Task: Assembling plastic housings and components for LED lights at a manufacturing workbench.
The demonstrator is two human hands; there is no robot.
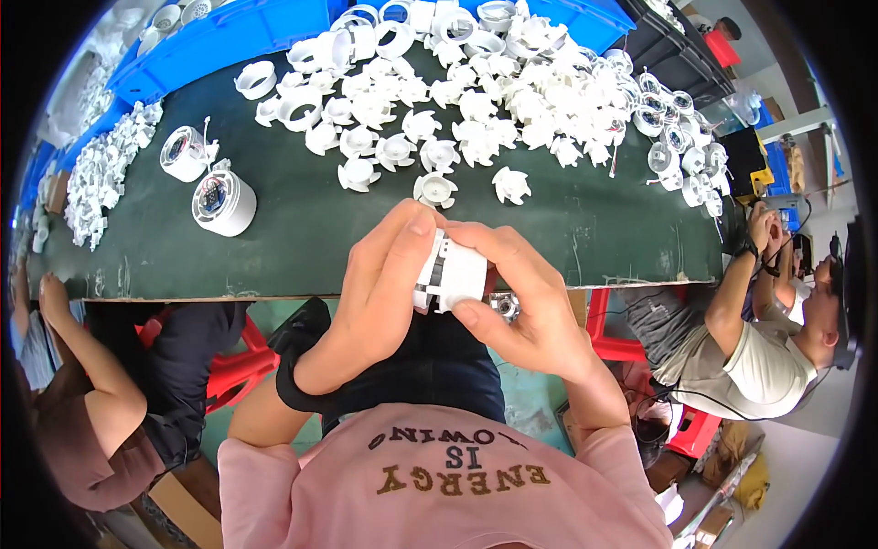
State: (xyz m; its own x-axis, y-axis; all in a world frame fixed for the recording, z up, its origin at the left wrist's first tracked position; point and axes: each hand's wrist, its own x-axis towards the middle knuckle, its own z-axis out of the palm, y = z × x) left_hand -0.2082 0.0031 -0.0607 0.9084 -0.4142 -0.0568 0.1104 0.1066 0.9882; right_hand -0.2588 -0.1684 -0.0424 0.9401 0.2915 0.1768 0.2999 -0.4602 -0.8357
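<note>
Between my two hands, just in front of the table edge, is a white plastic housing point(463, 271) with dark slots in its side. My left hand point(377, 279) is closed around its left side, the fingers curled over the top. My right hand point(530, 297) grips it from the right, with the thumb on the lower part. The fingers hide much of the housing. Closest beyond my fingertips lies a white bladed fan wheel point(434, 189) on the green table point(302, 242). Another fan wheel point(511, 186) lies to its right.
A large heap of white fan wheels point(549, 101) and rings point(395, 40) covers the far table. Two round white units point(225, 203) with wires stand left; small white parts point(110, 165) lie farther left. Wired motor units point(677, 137) sit right. Blue bins point(229, 46) line the back; people sit both sides.
</note>
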